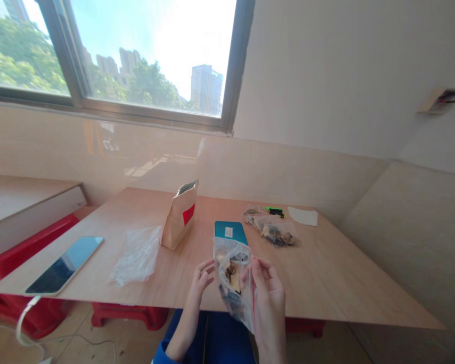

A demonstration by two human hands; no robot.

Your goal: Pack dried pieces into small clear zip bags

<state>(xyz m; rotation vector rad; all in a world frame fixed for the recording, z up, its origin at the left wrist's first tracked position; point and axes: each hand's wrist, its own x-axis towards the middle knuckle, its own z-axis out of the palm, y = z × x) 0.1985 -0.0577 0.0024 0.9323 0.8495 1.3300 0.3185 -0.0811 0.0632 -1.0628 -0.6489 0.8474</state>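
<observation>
A clear zip bag (233, 280) with dark and pale dried pieces inside hangs tilted over the table's front edge. My right hand (269, 288) pinches its red-striped side between thumb and fingers. At the bag's left side is my left hand (203, 275), its fingers loosely curled; whether they grip the bag cannot be made out. Just behind the bag lies a teal flat object (230, 230) with a white label, partly covered by it. Two more filled bags, one at the front (278, 235) and one behind (252, 215), rest to the right.
A brown paper pouch (180, 215) stands upright left of centre. Empty clear bags (136, 255) lie beside it. A phone (65, 265) with a white cable is at the left. Green-black tool (276, 211) and white paper (302, 216) lie at the back right of the table (345, 283).
</observation>
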